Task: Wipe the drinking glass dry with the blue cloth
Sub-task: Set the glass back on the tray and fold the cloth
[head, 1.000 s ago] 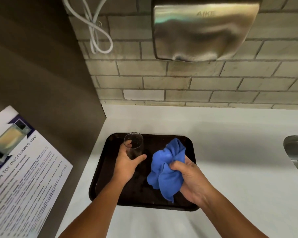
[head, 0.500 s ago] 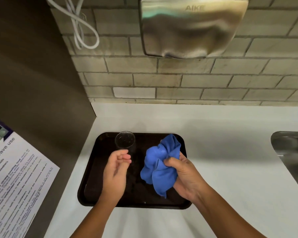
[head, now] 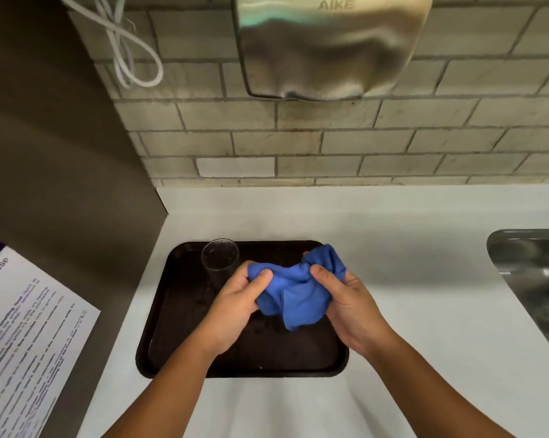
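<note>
A clear drinking glass (head: 220, 255) stands upright at the back left of a dark tray (head: 172, 327), with no hand on it. A crumpled blue cloth (head: 295, 292) is held above the tray's middle between both hands. My left hand (head: 238, 305) pinches the cloth's left end, just in front and to the right of the glass. My right hand (head: 345, 301) grips the cloth's right end. Part of the cloth hangs down between the hands.
The tray lies on a white counter (head: 393, 279) against a tiled wall. A steel sink (head: 532, 279) is at the right edge. A metal hand dryer (head: 326, 45) hangs on the wall above. A dark side panel with a printed notice (head: 23, 336) stands left.
My left hand let go of the glass, which now stands on the tray, and moved right to take the cloth's left end. My right hand kept hold of the cloth.
</note>
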